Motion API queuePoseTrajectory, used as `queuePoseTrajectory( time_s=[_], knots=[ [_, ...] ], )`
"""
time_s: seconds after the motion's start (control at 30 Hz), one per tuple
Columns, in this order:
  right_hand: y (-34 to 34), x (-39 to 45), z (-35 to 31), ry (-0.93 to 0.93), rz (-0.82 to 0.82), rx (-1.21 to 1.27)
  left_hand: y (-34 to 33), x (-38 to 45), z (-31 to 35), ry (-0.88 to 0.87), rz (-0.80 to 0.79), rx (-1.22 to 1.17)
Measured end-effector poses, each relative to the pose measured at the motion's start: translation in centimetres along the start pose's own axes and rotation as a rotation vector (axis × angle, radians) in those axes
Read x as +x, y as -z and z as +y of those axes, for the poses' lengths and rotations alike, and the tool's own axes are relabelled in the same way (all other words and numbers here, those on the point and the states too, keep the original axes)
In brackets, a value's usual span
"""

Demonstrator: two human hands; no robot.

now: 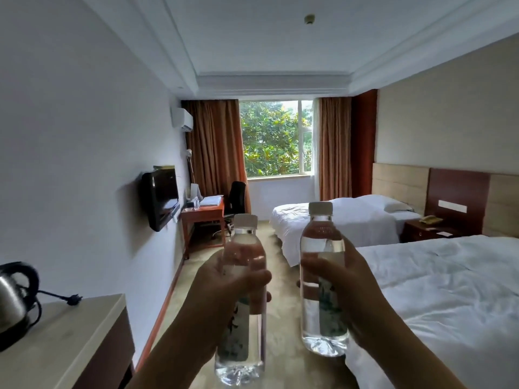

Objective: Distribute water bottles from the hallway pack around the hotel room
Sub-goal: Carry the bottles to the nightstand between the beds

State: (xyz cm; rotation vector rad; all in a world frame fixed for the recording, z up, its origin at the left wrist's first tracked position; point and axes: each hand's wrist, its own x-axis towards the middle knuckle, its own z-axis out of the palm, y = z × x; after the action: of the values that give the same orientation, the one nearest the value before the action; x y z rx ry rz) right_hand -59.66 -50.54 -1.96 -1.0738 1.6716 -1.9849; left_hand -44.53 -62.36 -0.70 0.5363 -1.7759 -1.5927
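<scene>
I hold two clear water bottles upright in front of me, each with a white cap. My left hand [224,287] grips the left bottle [242,346] around its upper half. The right bottle [323,327] is gripped around its middle by my right hand [345,287]. Both bottles are full and hang over the carpeted aisle between the wall and the beds.
A cabinet top [70,332] with a steel kettle [14,299] is at the near left. A wall TV [160,197], a wooden desk [205,217] with a black chair, two white beds [449,290] and a nightstand [427,231] with a phone lie ahead. The carpet aisle [252,242] runs to the window.
</scene>
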Motion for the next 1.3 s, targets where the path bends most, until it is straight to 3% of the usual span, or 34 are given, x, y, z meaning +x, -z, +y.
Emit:
queuePoseTrajectory(
  time_s=[0.3,0.53,0.8,1.3],
  knots=[
    [-5.7,22.0,7.2,-0.018,-0.060,0.073,5.4,20.3,-4.5,-0.089,0.241,0.012],
    [-9.8,40.2,13.4,-0.004,-0.015,0.008,9.9,40.2,-9.0,-0.115,0.144,-0.094],
    [-9.1,58.5,18.3,0.026,0.067,-0.058,8.9,61.5,-12.5,-0.107,0.014,-0.204],
    [-6.6,97.8,35.1,0.090,-0.075,0.056,4.6,99.5,-21.8,-0.158,0.103,-0.090]
  ],
)
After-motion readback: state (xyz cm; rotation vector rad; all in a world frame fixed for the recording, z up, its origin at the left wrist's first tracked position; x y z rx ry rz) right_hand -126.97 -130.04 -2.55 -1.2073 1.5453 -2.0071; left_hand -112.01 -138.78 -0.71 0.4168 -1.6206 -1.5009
